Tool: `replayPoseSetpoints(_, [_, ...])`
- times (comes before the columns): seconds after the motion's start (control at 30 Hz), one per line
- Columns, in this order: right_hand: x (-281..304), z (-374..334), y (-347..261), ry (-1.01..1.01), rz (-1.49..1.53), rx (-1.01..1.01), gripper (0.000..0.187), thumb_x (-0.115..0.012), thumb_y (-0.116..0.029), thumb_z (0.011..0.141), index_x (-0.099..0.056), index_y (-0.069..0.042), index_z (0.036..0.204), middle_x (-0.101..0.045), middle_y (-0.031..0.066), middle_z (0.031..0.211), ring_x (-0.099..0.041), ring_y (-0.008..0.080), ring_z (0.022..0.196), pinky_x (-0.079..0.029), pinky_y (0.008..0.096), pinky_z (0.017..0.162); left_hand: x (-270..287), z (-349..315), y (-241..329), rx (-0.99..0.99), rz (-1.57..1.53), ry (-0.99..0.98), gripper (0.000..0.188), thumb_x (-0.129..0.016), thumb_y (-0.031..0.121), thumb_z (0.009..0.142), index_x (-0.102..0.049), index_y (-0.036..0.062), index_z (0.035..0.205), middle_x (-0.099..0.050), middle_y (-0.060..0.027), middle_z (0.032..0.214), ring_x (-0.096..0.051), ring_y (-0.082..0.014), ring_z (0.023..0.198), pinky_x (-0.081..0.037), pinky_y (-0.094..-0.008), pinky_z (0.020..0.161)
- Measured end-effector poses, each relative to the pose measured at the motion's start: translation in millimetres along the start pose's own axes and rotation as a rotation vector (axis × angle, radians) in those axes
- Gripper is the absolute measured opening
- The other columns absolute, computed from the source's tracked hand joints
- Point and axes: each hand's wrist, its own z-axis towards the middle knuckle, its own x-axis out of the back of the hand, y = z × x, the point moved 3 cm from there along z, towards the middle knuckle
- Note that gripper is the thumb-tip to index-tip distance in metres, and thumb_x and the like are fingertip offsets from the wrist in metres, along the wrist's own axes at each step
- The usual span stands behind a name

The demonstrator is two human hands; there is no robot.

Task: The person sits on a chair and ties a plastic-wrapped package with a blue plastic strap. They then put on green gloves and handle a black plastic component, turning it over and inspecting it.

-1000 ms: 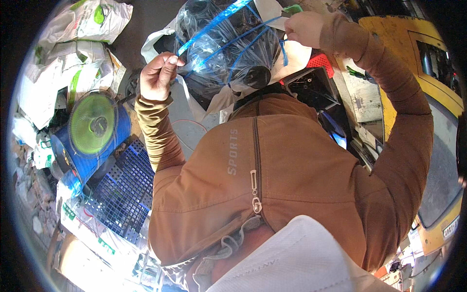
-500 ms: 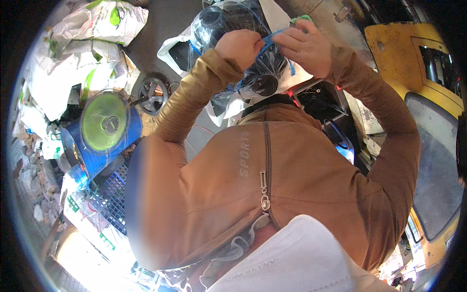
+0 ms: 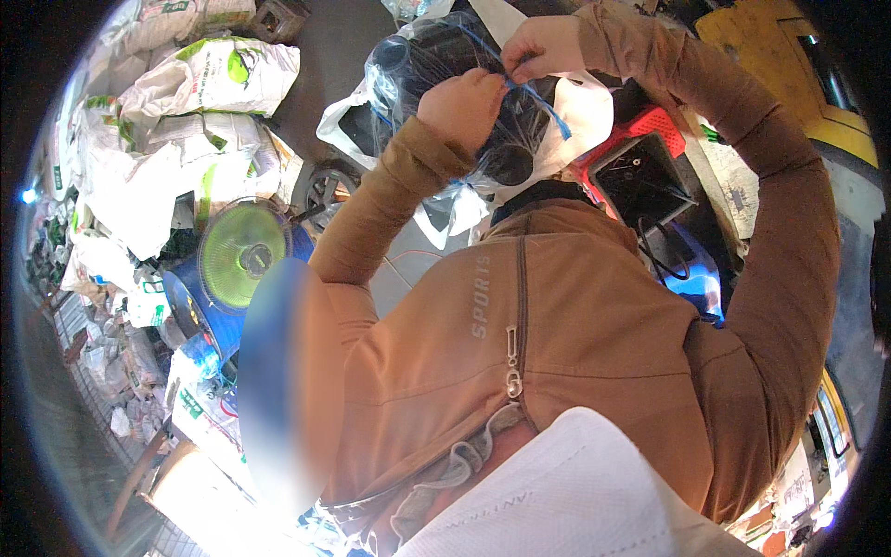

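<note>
Far left, white sacks [image 3: 232, 79]; nearer, round green fan [image 3: 237, 265]. Middle, far side: black bundle [image 3: 432, 56] in clear plastic, on open white sheet. Left hand [image 3: 464, 110] on top, fingertips pinching blue strap [image 3: 557, 116]. Strap already across bundle, loose end hanging right. Right hand [image 3: 543, 46] close by, finger and thumb pinching strap too. Done knot not seen; loose end looks left to fix. Right, red crate [image 3: 670, 130].

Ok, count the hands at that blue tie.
2: the left hand, at the blue tie over the plastic-wrapped bundle; the right hand, reaching it from the upper right.
</note>
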Motion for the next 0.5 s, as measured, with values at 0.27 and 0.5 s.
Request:
replayPoseSetpoints(0.27, [6.6,8.1,7.2,-0.141,0.033,-0.297,0.015,-0.067,-0.016,0.076,-0.063,-0.004,0.085,-0.058,0.0057,0.088,-0.054,0.0146,0.081,-0.044,0.0302,0.07,-0.6,25.0,31.3,-0.679,0.503,0.079,0.022,-0.054,0.018,0.072,-0.06,0.009,0.09,-0.052,0.0013,0.097,-0.05,-0.0162,0.097,-0.043,-0.0297,0.081])
replayPoseSetpoints(0.5, [-8.6,-20.6,12.3,0.104,0.211,-0.316,0.022,-0.062,-0.013,0.078,-0.061,0.002,0.094,-0.062,0.0091,0.075,-0.058,0.0142,0.072,-0.047,0.0292,0.065,-2.8,23.4,12.8,-0.977,0.565,-0.033,0.017,-0.054,0.02,0.07,-0.059,0.0087,0.082,-0.053,-0.0009,0.087,-0.052,-0.017,0.089,-0.041,-0.0309,0.082])
